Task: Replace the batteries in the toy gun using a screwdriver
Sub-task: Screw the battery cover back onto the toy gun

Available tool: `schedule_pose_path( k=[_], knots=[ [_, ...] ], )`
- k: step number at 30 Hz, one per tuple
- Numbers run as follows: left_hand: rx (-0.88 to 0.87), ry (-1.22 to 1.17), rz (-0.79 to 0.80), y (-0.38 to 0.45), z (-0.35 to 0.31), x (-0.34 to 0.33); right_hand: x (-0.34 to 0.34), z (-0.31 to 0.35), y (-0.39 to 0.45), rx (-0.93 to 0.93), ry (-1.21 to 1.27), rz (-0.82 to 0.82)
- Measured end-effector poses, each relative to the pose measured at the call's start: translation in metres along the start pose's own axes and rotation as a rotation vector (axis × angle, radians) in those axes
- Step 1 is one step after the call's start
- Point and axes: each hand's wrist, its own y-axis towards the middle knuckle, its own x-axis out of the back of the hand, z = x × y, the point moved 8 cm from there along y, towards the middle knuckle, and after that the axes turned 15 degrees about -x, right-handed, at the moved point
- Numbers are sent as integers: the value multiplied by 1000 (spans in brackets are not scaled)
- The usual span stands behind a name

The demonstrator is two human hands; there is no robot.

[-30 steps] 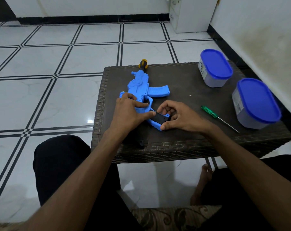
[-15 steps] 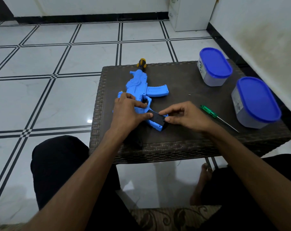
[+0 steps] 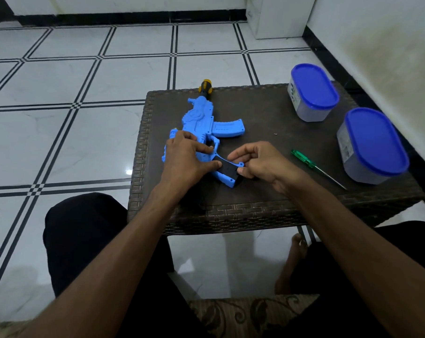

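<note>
A: Toy gun (image 3: 201, 123) lies flat on the dark woven worktop (image 3: 267, 198), muzzle pointing away, grip end nearest me. Left hand (image 3: 184, 157) lies over the rear body, fingers extended, thumb tip against the black panel (image 3: 227, 169) on the grip. It is pressing, not gripping.

B: And the right hand?

A: Right hand (image 3: 257, 162) has fingers curled, fingertips and thumb pinching the outer edge of that black panel. I read it as the battery cover, but I cannot tell whether it is being seated or lifted.

B: Screwdriver?

A: Green-handled screwdriver (image 3: 306, 161) lies on the worktop just right of my right hand, untouched. A tiny pale speck (image 3: 275, 134) sits beyond the magazine, possibly a screw, too small to confirm. Two blue-lidded containers (image 3: 311, 93) (image 3: 372, 145) stand at the right edge.

B: How to do this step well?

A: My judgement: keep the left hand's weight on the body so the gun doesn't pivot. Work the cover level, not from one corner, so any tabs don't bind. Line the screw holes up before reaching for the screwdriver. Keep track of that speck.
</note>
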Motion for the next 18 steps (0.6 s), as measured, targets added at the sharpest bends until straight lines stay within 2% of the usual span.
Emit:
schedule_pose_path(
  k=[5, 6, 10, 12, 15, 18],
  knots=[
    [-18, 21, 2, 4, 4, 0, 13, -1, -11, 82, 24, 4],
    [-18, 33, 8, 5, 5, 0, 22, 1, -11, 104, 11, -38],
    [-26, 86, 78, 4, 2, -1, 78, 15, 3, 163, -217, -428],
    [-57, 121, 146, 2, 1, -3, 99, 20, 10, 160, -321, -566],
    [-78, 166, 224, 1, 1, -4, 115, 26, 21, 166, -430, -665],
    [-72, 168, 234, 2, 1, -3, 114, 31, 32, 175, -556, -644]
  ],
)
